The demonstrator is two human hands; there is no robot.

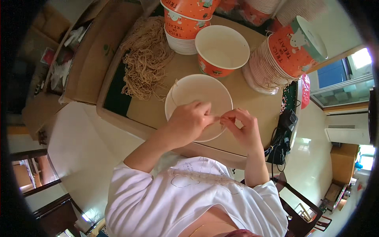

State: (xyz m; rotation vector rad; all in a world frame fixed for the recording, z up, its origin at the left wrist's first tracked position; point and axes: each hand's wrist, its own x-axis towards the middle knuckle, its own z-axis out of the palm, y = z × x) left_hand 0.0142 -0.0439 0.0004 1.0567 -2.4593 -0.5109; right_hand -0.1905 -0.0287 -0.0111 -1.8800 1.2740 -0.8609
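Dark printed lettering marks the orange containers: an upright stack point(187, 33) at 12 o'clock, cut off by the upper edge, and a tilted stack point(288, 51) at 2 o'clock, both nested too tightly to count. Two tubs stand singly: the far tub point(223, 49) at 1 o'clock and the near tub point(203, 93) under both hands. One twine heap point(145, 59) lies at 10 o'clock on the tabletop point(118, 102). The right hand's point(245, 127) fingers pinch a wisp of twine point(222, 123); the left hand's point(190, 119) blurred fingertips meet them, grip impossible to tell.
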